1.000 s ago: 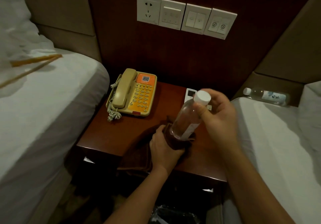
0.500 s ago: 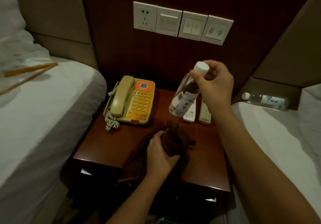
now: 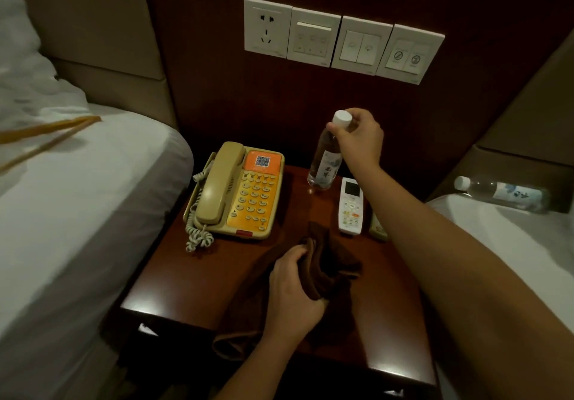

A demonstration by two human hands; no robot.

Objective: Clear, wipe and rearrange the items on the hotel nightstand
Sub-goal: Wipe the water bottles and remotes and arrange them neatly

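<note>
My right hand (image 3: 360, 140) grips the neck of a clear water bottle (image 3: 324, 163) with a white cap. The bottle stands nearly upright at the back of the dark wooden nightstand (image 3: 192, 278), its base at or just above the surface. My left hand (image 3: 292, 291) clutches a bunched brown cloth (image 3: 332, 263) near the front middle of the nightstand. A beige and orange telephone (image 3: 239, 191) sits at the back left. To the right of the bottle lies a white remote (image 3: 351, 207), with a second remote (image 3: 377, 228) beside it, partly hidden by my right forearm.
White beds flank the nightstand on the left (image 3: 77, 213) and right (image 3: 512, 244). A second water bottle (image 3: 503, 194) lies on its side by the right bed's headboard. Wall switches and a socket (image 3: 341, 39) sit above. Yellow straps (image 3: 43, 134) lie on the left bed.
My right hand carried the bottle from above the cloth at the front to the back of the nightstand and tipped it upright. My left hand stayed on the cloth.
</note>
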